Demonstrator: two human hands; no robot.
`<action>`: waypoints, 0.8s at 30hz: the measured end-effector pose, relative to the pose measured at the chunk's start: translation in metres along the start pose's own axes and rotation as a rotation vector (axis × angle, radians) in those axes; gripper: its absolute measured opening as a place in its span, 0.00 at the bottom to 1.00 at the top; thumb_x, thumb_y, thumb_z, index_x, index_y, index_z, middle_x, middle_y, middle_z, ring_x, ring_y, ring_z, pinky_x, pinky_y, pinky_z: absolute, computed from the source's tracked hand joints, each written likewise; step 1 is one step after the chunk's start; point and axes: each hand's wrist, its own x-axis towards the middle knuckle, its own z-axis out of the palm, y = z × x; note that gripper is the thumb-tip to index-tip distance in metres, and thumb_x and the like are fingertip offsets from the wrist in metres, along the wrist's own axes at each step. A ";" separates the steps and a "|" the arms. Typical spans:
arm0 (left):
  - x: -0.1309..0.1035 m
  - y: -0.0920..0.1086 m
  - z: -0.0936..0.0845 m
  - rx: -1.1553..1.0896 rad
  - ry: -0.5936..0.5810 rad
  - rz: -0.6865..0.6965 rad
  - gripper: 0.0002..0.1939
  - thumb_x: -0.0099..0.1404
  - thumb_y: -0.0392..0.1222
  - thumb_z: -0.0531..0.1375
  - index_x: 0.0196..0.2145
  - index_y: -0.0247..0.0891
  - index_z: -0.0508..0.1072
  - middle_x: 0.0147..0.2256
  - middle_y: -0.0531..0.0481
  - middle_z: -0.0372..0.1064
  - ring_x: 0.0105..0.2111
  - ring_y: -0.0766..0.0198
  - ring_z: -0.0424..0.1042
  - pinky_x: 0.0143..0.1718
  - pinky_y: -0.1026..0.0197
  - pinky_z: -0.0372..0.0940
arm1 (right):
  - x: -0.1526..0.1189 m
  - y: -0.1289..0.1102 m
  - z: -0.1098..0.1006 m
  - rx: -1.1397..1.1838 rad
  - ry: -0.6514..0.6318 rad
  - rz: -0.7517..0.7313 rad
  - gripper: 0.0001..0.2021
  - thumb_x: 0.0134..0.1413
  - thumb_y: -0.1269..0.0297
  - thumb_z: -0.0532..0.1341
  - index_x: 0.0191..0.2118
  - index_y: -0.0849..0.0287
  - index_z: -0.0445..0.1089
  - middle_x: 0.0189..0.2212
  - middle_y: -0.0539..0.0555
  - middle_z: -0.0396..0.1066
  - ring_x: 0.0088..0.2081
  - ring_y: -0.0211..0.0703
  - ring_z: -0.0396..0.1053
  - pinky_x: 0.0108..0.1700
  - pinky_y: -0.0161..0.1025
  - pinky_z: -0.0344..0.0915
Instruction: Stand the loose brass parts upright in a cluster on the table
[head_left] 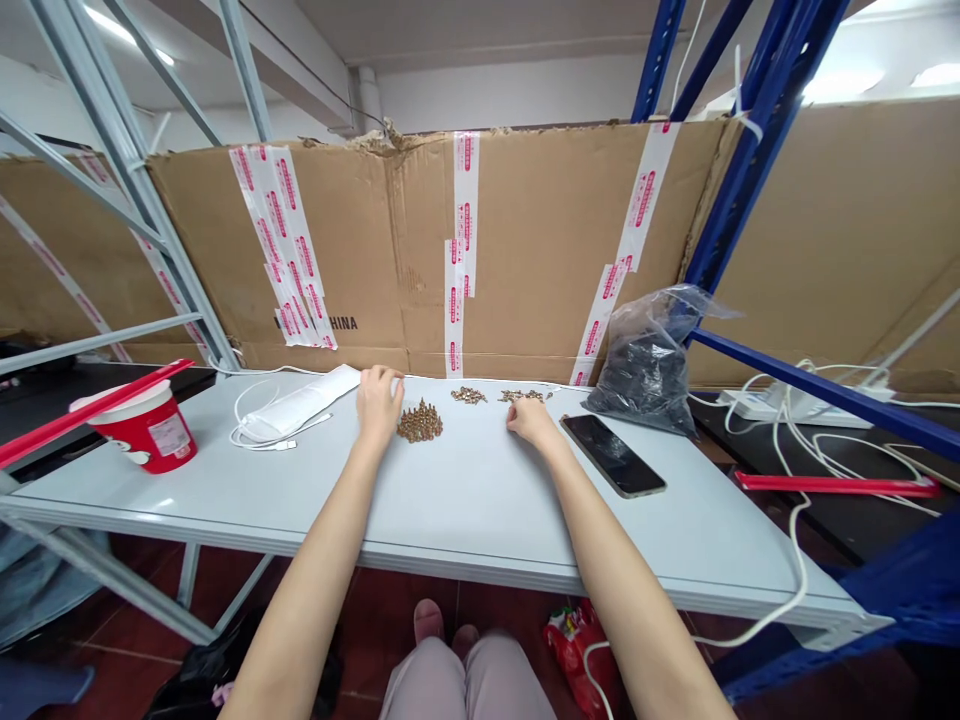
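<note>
My left hand (380, 400) lies on the grey table with its fingers loosely bent and apart, holding nothing that I can see. Just right of it, a cluster of small brass-coloured screws (420, 424) stands packed together, many with their points up. My right hand (531, 420) is closed, with the fingertips pinched near the tabletop; whatever is between them is hidden. Directly beyond it lies a loose pile of small brass-coloured pieces (517, 395), partly covered by the hand. Another small pile of similar pieces (469, 396) lies between the hands, farther back.
A phone (615, 455) and a clear bag of dark contents (649, 365) lie to the right. On the left are a white pouch-like item (304, 402) with a cable and a red cup (154, 430). A cardboard wall (532, 250) closes off the back; blue posts (742, 190) stand at right.
</note>
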 end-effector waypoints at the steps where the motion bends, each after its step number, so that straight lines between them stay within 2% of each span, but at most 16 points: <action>1: -0.002 0.013 -0.002 -0.040 -0.033 0.128 0.09 0.63 0.38 0.50 0.38 0.38 0.69 0.39 0.46 0.64 0.42 0.57 0.60 0.44 0.56 0.57 | 0.001 -0.005 0.005 0.079 0.005 -0.043 0.07 0.38 0.77 0.59 0.25 0.64 0.73 0.29 0.60 0.74 0.35 0.45 0.70 0.40 0.35 0.61; 4: -0.013 0.045 0.001 -0.120 -0.202 0.454 0.09 0.64 0.39 0.51 0.41 0.39 0.67 0.42 0.47 0.63 0.42 0.59 0.61 0.43 0.57 0.58 | 0.004 -0.018 0.013 0.472 -0.063 -0.102 0.06 0.38 0.75 0.59 0.26 0.64 0.73 0.23 0.56 0.73 0.28 0.41 0.70 0.35 0.35 0.62; 7: -0.023 0.062 0.010 -0.150 -0.323 0.600 0.14 0.63 0.42 0.54 0.47 0.39 0.64 0.43 0.46 0.62 0.42 0.58 0.61 0.41 0.57 0.60 | 0.004 -0.028 0.015 0.903 -0.132 -0.127 0.06 0.39 0.70 0.60 0.28 0.63 0.72 0.23 0.53 0.71 0.27 0.39 0.69 0.33 0.35 0.62; 10: -0.027 0.064 0.016 -0.219 -0.329 0.568 0.15 0.64 0.42 0.52 0.49 0.39 0.62 0.41 0.46 0.64 0.41 0.60 0.62 0.40 0.58 0.60 | 0.002 -0.033 0.017 1.151 -0.185 -0.186 0.09 0.36 0.66 0.64 0.29 0.61 0.70 0.23 0.51 0.70 0.28 0.38 0.68 0.35 0.37 0.62; 13: -0.025 0.060 0.015 -0.300 -0.284 0.483 0.11 0.65 0.41 0.51 0.44 0.39 0.66 0.37 0.48 0.65 0.39 0.61 0.62 0.39 0.59 0.60 | 0.000 -0.035 0.020 1.277 -0.220 -0.207 0.17 0.32 0.63 0.67 0.34 0.60 0.69 0.24 0.49 0.70 0.28 0.37 0.67 0.39 0.38 0.61; 17: -0.024 0.057 0.015 -0.342 -0.273 0.448 0.08 0.65 0.40 0.50 0.34 0.39 0.68 0.33 0.50 0.65 0.36 0.63 0.62 0.37 0.61 0.60 | -0.001 -0.037 0.024 1.327 -0.232 -0.204 0.21 0.30 0.61 0.69 0.36 0.59 0.69 0.26 0.50 0.71 0.30 0.38 0.68 0.42 0.40 0.61; 24: -0.024 0.060 0.012 -0.263 -0.279 0.449 0.08 0.67 0.41 0.47 0.36 0.38 0.65 0.34 0.50 0.64 0.36 0.63 0.62 0.35 0.62 0.59 | 0.000 -0.039 0.021 1.337 -0.217 -0.138 0.21 0.26 0.59 0.70 0.33 0.59 0.70 0.25 0.50 0.71 0.29 0.38 0.67 0.39 0.39 0.61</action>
